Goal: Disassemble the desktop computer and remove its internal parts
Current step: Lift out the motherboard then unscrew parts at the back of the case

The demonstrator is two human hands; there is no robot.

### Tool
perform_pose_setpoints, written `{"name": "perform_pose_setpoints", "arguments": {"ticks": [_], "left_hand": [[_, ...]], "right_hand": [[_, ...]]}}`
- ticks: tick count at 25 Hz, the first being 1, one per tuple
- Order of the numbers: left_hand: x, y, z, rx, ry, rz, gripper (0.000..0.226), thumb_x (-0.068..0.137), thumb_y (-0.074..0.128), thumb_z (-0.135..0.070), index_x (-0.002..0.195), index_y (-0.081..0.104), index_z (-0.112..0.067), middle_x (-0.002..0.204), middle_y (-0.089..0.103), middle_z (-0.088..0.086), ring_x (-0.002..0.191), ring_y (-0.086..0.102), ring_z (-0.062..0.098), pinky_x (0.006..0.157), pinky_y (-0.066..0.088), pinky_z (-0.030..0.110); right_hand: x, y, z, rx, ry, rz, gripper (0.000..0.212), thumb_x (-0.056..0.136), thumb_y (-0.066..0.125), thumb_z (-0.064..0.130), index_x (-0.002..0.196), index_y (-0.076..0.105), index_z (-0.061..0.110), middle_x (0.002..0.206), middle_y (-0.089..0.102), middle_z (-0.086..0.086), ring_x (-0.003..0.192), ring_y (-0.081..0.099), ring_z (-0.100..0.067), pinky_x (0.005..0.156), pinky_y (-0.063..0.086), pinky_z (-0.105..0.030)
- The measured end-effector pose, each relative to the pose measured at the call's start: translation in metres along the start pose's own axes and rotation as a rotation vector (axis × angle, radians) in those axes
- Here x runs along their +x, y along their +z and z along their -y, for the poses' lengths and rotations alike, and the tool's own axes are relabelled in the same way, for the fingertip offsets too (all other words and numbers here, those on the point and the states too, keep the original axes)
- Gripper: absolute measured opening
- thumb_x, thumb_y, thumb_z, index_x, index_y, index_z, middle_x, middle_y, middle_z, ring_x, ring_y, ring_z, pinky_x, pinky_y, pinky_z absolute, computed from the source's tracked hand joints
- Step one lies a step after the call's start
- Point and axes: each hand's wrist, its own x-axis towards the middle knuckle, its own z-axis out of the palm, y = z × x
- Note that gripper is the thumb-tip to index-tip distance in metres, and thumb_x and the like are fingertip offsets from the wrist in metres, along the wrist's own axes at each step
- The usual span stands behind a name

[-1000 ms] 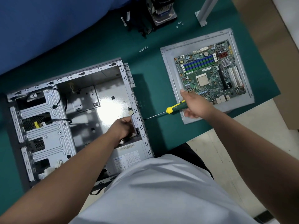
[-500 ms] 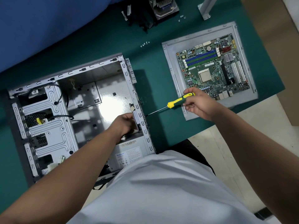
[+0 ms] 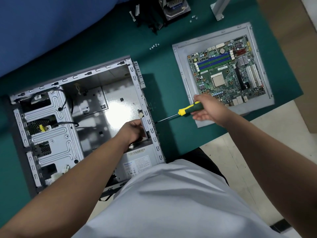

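The open grey computer case (image 3: 96, 73) lies on its side on the green table. My left hand (image 3: 133, 130) reaches inside and grips the case's rear wall, just above the power supply (image 3: 137, 164) at the near corner. My right hand (image 3: 208, 109) holds a screwdriver (image 3: 187, 109) with a yellow and green handle. Its shaft points left and the tip touches the outside of the rear wall. The removed motherboard (image 3: 223, 74) lies on a grey side panel (image 3: 181, 79) to the right.
Drive bays (image 3: 49, 127) with black cables fill the case's left side. Small piles of loose screws (image 3: 154, 46) lie on the green table (image 3: 159, 86), with another pile (image 3: 193, 18) near a heatsink and hard drive (image 3: 175, 6) at the far edge. A blue cloth (image 3: 51, 28) covers the back left.
My right hand has shifted its hold on the screwdriver handle, turning it while the tip stays at the rear wall. My left hand keeps its hold inside the case.
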Motion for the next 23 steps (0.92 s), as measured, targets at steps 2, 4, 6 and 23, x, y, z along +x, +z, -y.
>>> {"name": "perform_pose_setpoints", "arguments": {"ticks": [2, 4, 6, 23], "left_hand": [[0.000, -0.001, 0.000, -0.005, 0.013, 0.000, 0.038, 0.098, 0.053, 0.012, 0.076, 0.070, -0.014, 0.057, 0.071, -0.006, 0.044, 0.064, 0.001, 0.043, 0.046, 0.011], [-0.001, -0.002, 0.001, -0.012, 0.027, -0.001, 0.039, 0.096, 0.053, 0.014, 0.077, 0.071, -0.015, 0.065, 0.074, -0.001, 0.046, 0.066, 0.002, 0.044, 0.048, 0.013], [0.000, -0.002, 0.003, -0.029, 0.028, 0.005, 0.041, 0.095, 0.054, 0.015, 0.078, 0.072, -0.016, 0.066, 0.075, -0.003, 0.050, 0.068, 0.004, 0.046, 0.051, 0.016], [0.006, -0.003, 0.010, -0.040, 0.075, 0.026, 0.034, 0.096, 0.055, 0.014, 0.080, 0.074, -0.009, 0.070, 0.077, 0.000, 0.056, 0.070, 0.008, 0.052, 0.055, 0.019]], "right_hand": [[0.002, 0.000, -0.005, -0.271, -0.068, -0.062, 0.039, 0.104, 0.045, 0.055, 0.098, 0.056, 0.018, 0.073, 0.070, -0.009, 0.050, 0.061, -0.014, 0.049, 0.049, -0.027], [0.001, 0.001, -0.007, -0.063, -0.069, -0.043, 0.014, 0.105, 0.051, 0.025, 0.097, 0.054, 0.014, 0.083, 0.064, -0.011, 0.058, 0.060, -0.011, 0.053, 0.045, -0.023], [0.003, -0.001, -0.008, 0.235, -0.007, 0.020, 0.019, 0.099, 0.047, -0.005, 0.101, 0.053, 0.012, 0.103, 0.064, -0.015, 0.087, 0.068, -0.022, 0.071, 0.056, -0.028], [0.010, 0.003, -0.021, 0.189, -0.041, -0.011, 0.012, 0.102, 0.052, 0.006, 0.093, 0.054, 0.014, 0.090, 0.063, -0.012, 0.066, 0.061, -0.016, 0.058, 0.051, -0.025]]}}
